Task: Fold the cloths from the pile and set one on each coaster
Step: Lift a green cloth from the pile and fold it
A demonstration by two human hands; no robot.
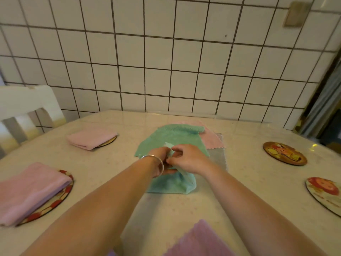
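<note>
A green cloth [171,139] lies on the pile at the table's middle, over a pink cloth [212,140] and a grey cloth [218,157]. My left hand [159,159], with a silver bangle at the wrist, and my right hand [186,157] meet over it and pinch its near part, bunched and lifted between them. A folded pink cloth [91,137] sits on the far left coaster [109,142]. Another folded pink cloth [31,191] covers the near left coaster [60,198]. Two bare coasters lie at right, one far [285,153] and one near [324,193].
A purple cloth [199,239] lies at the near table edge between my forearms. A white chair [24,111] stands at the far left. A tiled wall [166,52] runs behind the marbled table [239,178].
</note>
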